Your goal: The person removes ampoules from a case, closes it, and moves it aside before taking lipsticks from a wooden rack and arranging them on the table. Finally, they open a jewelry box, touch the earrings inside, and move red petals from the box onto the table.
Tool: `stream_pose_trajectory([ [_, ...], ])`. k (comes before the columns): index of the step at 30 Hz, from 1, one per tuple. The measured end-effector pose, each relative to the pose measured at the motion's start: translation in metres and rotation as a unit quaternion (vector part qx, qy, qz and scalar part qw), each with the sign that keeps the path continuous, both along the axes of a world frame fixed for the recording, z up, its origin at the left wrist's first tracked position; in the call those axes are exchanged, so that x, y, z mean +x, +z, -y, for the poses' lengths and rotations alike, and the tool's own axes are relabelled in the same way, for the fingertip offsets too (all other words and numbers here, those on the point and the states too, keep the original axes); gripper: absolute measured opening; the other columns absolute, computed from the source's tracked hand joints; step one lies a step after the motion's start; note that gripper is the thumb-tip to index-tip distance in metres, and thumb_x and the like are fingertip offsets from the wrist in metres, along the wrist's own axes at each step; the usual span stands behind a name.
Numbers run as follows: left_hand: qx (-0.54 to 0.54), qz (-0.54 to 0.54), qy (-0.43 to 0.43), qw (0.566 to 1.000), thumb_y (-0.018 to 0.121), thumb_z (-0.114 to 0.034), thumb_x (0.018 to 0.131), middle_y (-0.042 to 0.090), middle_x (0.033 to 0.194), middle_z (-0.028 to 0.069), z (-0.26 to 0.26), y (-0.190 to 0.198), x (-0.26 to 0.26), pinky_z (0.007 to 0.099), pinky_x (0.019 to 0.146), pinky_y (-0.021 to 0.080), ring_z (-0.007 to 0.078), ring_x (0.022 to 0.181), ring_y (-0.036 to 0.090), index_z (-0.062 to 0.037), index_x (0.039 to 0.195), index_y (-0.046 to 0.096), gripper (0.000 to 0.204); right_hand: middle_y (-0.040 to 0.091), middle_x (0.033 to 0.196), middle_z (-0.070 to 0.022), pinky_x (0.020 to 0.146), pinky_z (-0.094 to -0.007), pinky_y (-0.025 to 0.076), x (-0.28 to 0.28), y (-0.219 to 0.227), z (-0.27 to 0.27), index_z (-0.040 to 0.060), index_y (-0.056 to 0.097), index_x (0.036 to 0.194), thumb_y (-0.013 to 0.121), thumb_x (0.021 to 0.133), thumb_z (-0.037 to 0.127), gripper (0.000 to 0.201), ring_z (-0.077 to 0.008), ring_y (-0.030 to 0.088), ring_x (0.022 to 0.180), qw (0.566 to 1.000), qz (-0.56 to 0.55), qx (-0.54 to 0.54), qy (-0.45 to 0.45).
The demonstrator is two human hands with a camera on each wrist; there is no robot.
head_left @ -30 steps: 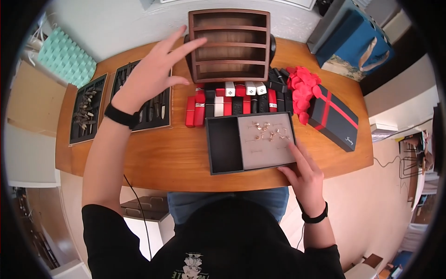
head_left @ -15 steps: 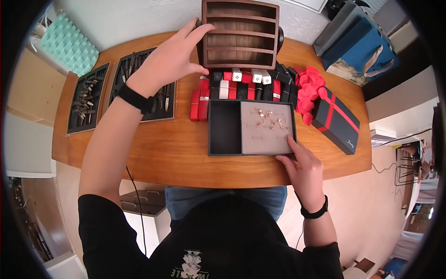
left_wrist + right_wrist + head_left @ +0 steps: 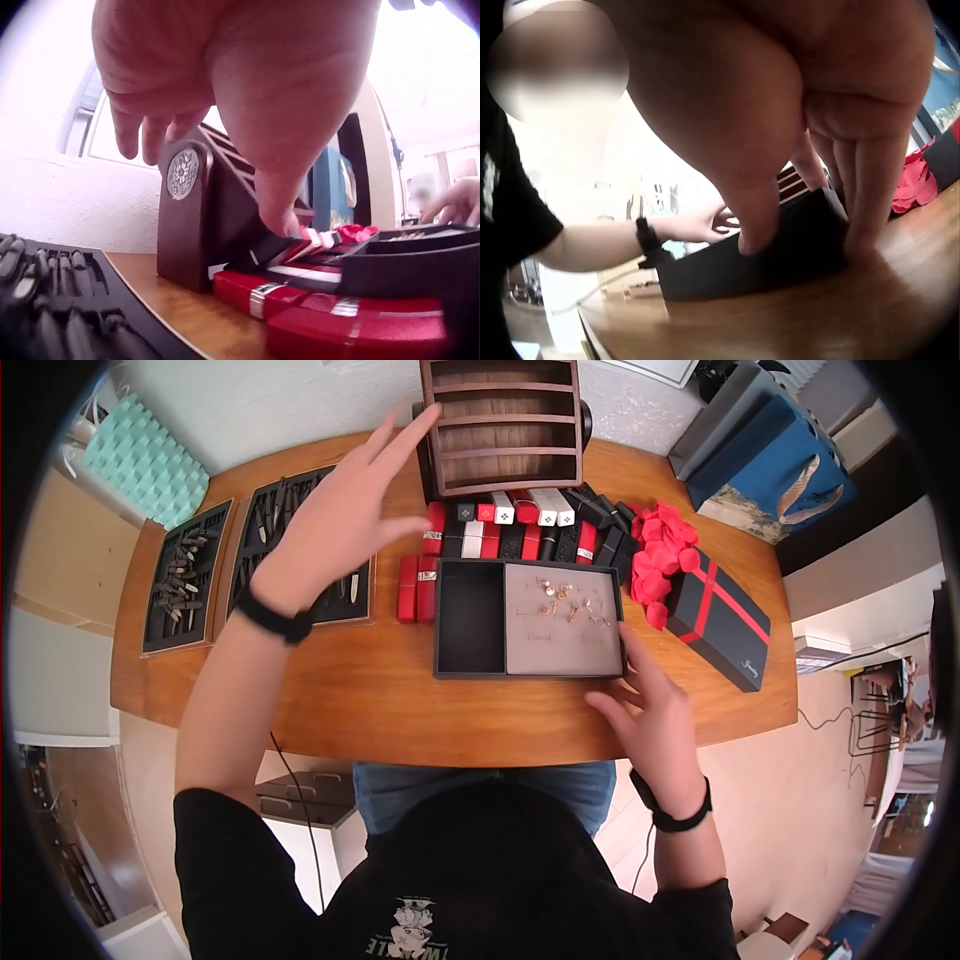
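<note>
My right hand (image 3: pixel 660 725) is at the near right corner of a black jewelry box (image 3: pixel 470 676). Its fingers lie straight along the box's right side, the thumb by the front edge. The box has a bare dark compartment at left and a grey pad (image 3: pixel 590 660) with small gold-toned jewelry (image 3: pixel 565 595) at right. My left hand (image 3: pixel 335 520) is raised, fingers stretched out, index fingertip overlapping the left side of a dark wooden rack (image 3: pixel 510 453). A silver flower medallion (image 3: pixel 182 173) decorates the rack's side. Nothing shows in my left hand.
Red, black and white small boxes (image 3: pixel 475 540) lie between rack and jewelry box. At left are two black trays (image 3: pixel 150 640) of slim dark pieces. Red petals (image 3: pixel 655 565), a ribboned black gift box (image 3: pixel 735 655) and a blue bag (image 3: pixel 755 480) stand right; a mint-green basket (image 3: pixel 145 460) left.
The jewelry box, the small boxes and the rack have shifted back, away from the table's front edge, with my right hand beside the jewelry box. My left hand stays raised near the rack.
</note>
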State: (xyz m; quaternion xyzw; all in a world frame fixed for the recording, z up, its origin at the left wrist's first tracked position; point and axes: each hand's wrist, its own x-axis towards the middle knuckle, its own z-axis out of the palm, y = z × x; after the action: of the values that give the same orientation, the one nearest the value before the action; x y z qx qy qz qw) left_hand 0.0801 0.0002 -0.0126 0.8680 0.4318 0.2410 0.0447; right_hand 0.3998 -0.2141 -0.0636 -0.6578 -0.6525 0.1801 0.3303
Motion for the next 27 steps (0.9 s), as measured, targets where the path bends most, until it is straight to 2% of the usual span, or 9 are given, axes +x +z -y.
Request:
stream_pose_trajectory([
  [1,-0.008,0.001,0.005,1.000,0.089,-0.014,0.084,0.038,0.170,0.0224,0.016,0.002,-0.010,0.0471,0.128,0.036,0.0406,0.158,0.035,-0.0171,0.170,0.030,0.105,0.073,0.131,-0.0223,0.087,-0.0397,0.064,0.005,0.000,0.006,-0.0003,0.060,0.147,0.087,0.088,0.009,0.066,-0.0338,0.076,0.109,0.999,-0.037,-0.015,-0.013],
  [3,0.014,-0.011,0.038,0.999,0.088,-0.024,0.087,0.041,0.167,0.0277,0.047,-0.006,-0.046,0.0477,0.123,0.041,0.0454,0.151,0.044,-0.0164,0.168,0.036,0.096,0.069,0.141,-0.0202,0.097,-0.0424,0.061,0.035,-0.006,0.019,0.0037,0.057,0.152,0.085,0.089,0.007,0.069,-0.0343,0.071,0.125,0.997,0.014,0.049,-0.058],
  [6,-0.002,0.036,0.175,0.984,0.079,-0.018,0.096,0.047,0.163,0.0288,0.092,-0.028,-0.113,0.0473,0.125,0.037,0.0434,0.153,0.043,-0.0033,0.164,0.040,0.080,0.055,0.158,-0.0200,0.114,-0.0473,0.050,0.098,0.000,0.029,0.0073,0.057,0.154,0.081,0.091,0.005,0.068,-0.0384,0.056,0.143,0.975,0.156,0.070,-0.142],
  [10,-0.015,0.025,0.426,0.904,0.074,-0.021,0.101,0.033,0.171,0.0293,0.136,-0.085,-0.206,0.0458,0.127,0.033,0.0424,0.160,0.031,-0.0069,0.168,0.035,0.078,0.034,0.174,-0.0189,0.121,-0.0495,0.043,0.166,-0.022,0.037,0.0158,0.051,0.161,0.078,0.095,0.011,0.072,-0.0417,0.042,0.154,0.919,0.333,0.048,-0.206],
  [12,-0.064,0.045,0.380,0.922,0.074,-0.022,0.102,0.032,0.172,0.0294,0.153,-0.070,-0.188,0.0467,0.127,0.032,0.0436,0.162,0.026,-0.0116,0.168,0.037,0.076,0.026,0.177,-0.0186,0.122,-0.0505,0.042,0.175,-0.029,0.035,0.0207,0.048,0.164,0.072,0.100,0.013,0.069,-0.0429,0.036,0.158,0.928,0.321,0.031,-0.186],
  [14,-0.111,0.067,0.332,0.934,0.073,-0.022,0.102,0.031,0.172,0.0296,0.161,-0.068,-0.177,0.0476,0.128,0.031,0.0448,0.164,0.020,-0.0164,0.168,0.039,0.074,0.024,0.178,-0.0192,0.123,-0.0502,0.040,0.168,-0.030,0.030,0.0201,0.046,0.165,0.065,0.106,0.013,0.063,-0.0422,0.033,0.160,0.975,0.144,-0.026,-0.170],
  [17,-0.139,-0.001,0.316,0.939,0.070,-0.021,0.104,0.040,0.168,0.0303,0.162,-0.076,-0.170,0.0530,0.129,0.026,0.0512,0.164,0.010,-0.0241,0.165,0.047,0.065,0.023,0.179,-0.0189,0.123,-0.0477,0.041,0.164,-0.043,0.029,0.0201,0.044,0.167,0.056,0.111,0.015,0.057,-0.0411,0.032,0.160,0.971,0.162,-0.026,-0.177],
  [24,-0.146,-0.083,0.305,0.938,0.058,-0.030,0.111,0.041,0.166,0.0321,0.154,-0.071,-0.165,0.0517,0.132,0.019,0.0479,0.163,0.020,-0.0245,0.166,0.046,0.056,0.030,0.176,-0.0206,0.121,-0.0455,0.042,0.136,-0.046,0.037,0.0225,0.048,0.164,0.052,0.113,0.016,0.052,-0.0415,0.039,0.157,0.956,0.179,-0.008,-0.233],
  [27,-0.166,-0.007,0.322,0.932,0.055,-0.031,0.113,0.041,0.164,0.0342,0.146,-0.074,-0.143,0.0477,0.131,0.025,0.0471,0.159,0.031,-0.0247,0.166,0.045,0.054,0.032,0.175,-0.0189,0.118,-0.0450,0.046,0.127,-0.052,0.034,0.0214,0.051,0.162,0.052,0.113,0.015,0.050,-0.0397,0.041,0.156,0.943,0.191,0.004,-0.273],
])
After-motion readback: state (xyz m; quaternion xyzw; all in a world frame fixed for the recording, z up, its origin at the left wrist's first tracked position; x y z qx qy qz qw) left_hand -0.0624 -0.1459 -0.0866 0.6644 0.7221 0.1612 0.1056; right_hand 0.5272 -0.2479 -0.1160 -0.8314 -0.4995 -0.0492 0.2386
